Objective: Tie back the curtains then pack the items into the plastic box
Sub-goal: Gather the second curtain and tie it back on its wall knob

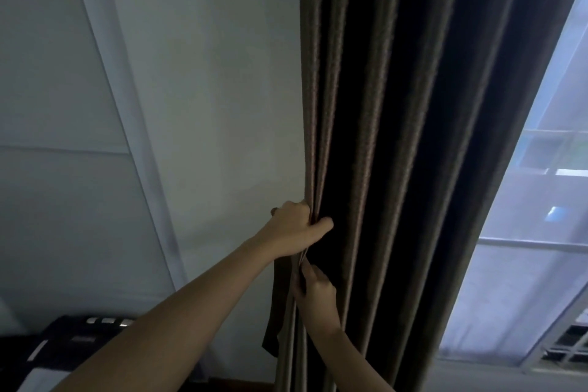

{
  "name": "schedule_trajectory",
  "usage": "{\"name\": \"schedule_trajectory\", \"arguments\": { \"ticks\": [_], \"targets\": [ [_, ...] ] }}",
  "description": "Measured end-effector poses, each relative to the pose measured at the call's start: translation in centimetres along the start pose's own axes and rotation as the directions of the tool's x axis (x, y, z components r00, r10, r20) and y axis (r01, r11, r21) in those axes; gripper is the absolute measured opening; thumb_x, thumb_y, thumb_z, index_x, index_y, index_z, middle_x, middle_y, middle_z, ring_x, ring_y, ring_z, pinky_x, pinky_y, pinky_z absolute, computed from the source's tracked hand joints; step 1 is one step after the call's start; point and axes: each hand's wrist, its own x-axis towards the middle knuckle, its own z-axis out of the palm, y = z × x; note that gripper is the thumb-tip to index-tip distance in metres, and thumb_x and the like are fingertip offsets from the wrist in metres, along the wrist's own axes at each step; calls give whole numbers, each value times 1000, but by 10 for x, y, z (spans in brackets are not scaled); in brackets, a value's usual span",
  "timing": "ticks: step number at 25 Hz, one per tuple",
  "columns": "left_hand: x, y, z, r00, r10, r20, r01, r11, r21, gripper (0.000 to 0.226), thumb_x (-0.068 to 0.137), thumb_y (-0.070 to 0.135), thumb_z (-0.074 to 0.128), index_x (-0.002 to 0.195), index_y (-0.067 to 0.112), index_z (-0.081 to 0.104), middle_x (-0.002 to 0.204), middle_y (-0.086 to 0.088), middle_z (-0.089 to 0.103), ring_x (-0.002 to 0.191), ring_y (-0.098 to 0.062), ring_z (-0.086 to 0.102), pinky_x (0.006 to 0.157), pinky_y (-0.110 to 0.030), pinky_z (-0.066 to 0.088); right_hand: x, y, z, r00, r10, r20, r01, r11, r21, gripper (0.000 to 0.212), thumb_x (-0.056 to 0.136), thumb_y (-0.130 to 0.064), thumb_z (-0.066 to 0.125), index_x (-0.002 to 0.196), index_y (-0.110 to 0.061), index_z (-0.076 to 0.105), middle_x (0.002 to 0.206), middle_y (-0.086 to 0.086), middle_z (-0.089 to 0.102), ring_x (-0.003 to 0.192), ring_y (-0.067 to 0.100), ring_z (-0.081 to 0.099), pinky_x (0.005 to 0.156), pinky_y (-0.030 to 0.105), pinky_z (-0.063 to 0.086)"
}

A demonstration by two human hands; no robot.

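At the left edge of the window (547, 200), the dark brown curtain (397, 137) hangs in deep folds, gathered against the white wall (206, 89). The left hand (297, 227) grips the outer folds of the curtain, with the fingers curled round the edge and the thumb pressed on the front. Just below it, the right hand (315, 293) pinches the same folds, so the two hands are close together, one above the other, but do not touch. A narrow fabric strip (276, 312) of the same colour hangs down beside the edge, starting under the left hand; whether a hand holds it, I cannot tell. Low on the left lies a black device (73, 337) with silver buttons.
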Motion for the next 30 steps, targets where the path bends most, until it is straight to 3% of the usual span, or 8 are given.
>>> {"name": "schedule_trajectory", "arguments": {
  "ticks": [3,7,9,13,18,22,25,30],
  "targets": [
    [5,-12,-8,975,75,-211,-57,994,88,26,91,39,53,76,18,49,63,9,49,55,-5,52,50,-10,38,-3,3,-4,998,-31,50,31,1000,7,51,89,-1,55,137,-12,46,114,7,61,103,17,60,93,18,45],
    [8,-19,-4,988,-15,-154,28,996,82,37,94,32,39,121,8,44,86,-2,49,75,-23,54,68,-28,42,-6,-1,-15,989,-60,133,55,997,45,51,90,-7,54,139,-17,42,116,6,60,105,16,59,95,30,50],
    [9,-20,-1,985,-27,-171,53,988,146,38,95,31,35,123,6,42,87,-4,48,77,-27,53,68,-30,41,-4,-7,-28,986,-158,-60,158,987,-12,45,89,-18,56,134,-17,48,121,6,58,111,16,55,98,33,47],
    [10,-30,-9,991,-31,-131,42,996,77,36,97,27,35,112,-3,47,85,-14,58,78,-32,57,59,-28,36,34,-35,-84,791,-130,-599,173,985,15,59,86,-23,65,137,-13,37,142,12,34,133,17,32,112,18,24],
    [11,-28,-15,996,-48,-77,53,996,69,41,98,29,32,113,-7,45,90,-16,59,78,-30,57,62,-28,33,74,-19,-98,987,21,-158,10,981,195,65,92,-7,52,146,-22,20,137,5,50,122,16,51,105,32,42],
    [16,-25,-13,997,-77,-28,76,997,-15,47,99,30,30,121,-12,38,109,-23,59,95,-35,58,68,-31,40,39,15,-56,993,20,112,-29,996,80,55,90,0,51,141,-17,36,125,7,59,114,19,58,105,28,41],
    [20,-19,-9,996,-77,42,79,995,-60,48,99,29,29,122,-13,36,114,-20,56,96,-34,57,75,-32,43,38,20,-45,990,34,134,-41,998,46,52,92,-1,48,141,-16,36,122,10,59,109,19,59,102,27,43],
    [25,-19,-5,992,-63,113,76,990,-120,35,99,31,27,114,14,54,105,-6,59,88,-17,54,78,-27,41,50,11,-43,972,57,230,-51,998,-31,55,91,-2,45,143,-14,31,119,14,58,108,24,58,97,28,45]
  ]
}}
